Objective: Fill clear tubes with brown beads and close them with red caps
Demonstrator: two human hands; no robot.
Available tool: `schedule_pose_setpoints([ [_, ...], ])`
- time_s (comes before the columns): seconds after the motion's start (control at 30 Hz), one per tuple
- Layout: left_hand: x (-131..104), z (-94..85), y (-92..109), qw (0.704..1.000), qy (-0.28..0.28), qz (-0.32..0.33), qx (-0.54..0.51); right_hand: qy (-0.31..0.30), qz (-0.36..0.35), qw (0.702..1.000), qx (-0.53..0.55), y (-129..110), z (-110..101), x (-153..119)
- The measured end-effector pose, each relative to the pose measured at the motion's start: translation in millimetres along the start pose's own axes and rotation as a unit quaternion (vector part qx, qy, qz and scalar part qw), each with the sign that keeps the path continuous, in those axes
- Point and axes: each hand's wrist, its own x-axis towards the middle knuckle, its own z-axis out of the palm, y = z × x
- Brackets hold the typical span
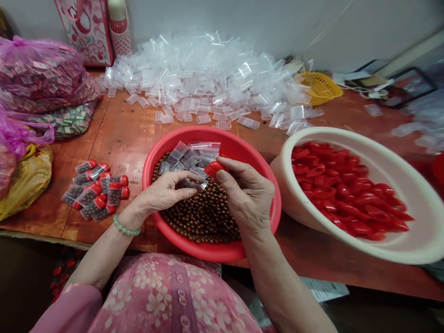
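Observation:
Over a red basin (258,143) of brown beads (204,222), my left hand (169,189) grips a small clear plastic box (197,185) between thumb and fingers. My right hand (248,189) pinches a red plastic cap (213,169) close to that box. Whether cap and box touch, I cannot tell. Several more clear boxes (189,159) lie on the beads behind my hands. To the right, a white basin (289,194) holds a heap of red caps (347,189). Capped boxes filled with dark beads (93,189) lie in a pile left of the red basin.
A large heap of clear boxes (215,74) covers the back of the wooden table (114,120). Filled purple bags (41,74) and a yellow bag (31,180) stand at the left. A bottle (120,30), a patterned bag (86,32) and a yellow basket (321,88) are along the wall.

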Motion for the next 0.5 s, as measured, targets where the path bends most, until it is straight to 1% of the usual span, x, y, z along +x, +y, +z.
schedule_pose_setpoints([
  [0.1,1.2,-0.2,-0.3,1.0,-0.012,-0.011,0.002,-0.001,-0.004,1.0,-0.001,0.1,0.3,0.4],
  [0.23,-2.7,-1.3,-1.0,0.993,-0.034,-0.039,-0.105,-0.001,-0.001,1.0,0.001,0.2,-0.3,0.8],
  [0.33,-7.2,-1.0,-0.3,0.983,-0.05,-0.021,-0.175,-0.001,0.003,1.0,-0.001,0.3,-1.0,0.0],
  [0.4,-9.0,0.2,0.3,0.986,-0.045,-0.007,-0.161,0.0,0.002,1.0,-0.001,0.8,-1.2,-0.9],
  [0.5,-9.1,2.3,0.5,0.997,-0.022,-0.004,-0.075,-0.002,0.005,1.0,-0.001,2.1,-1.3,-2.7],
])
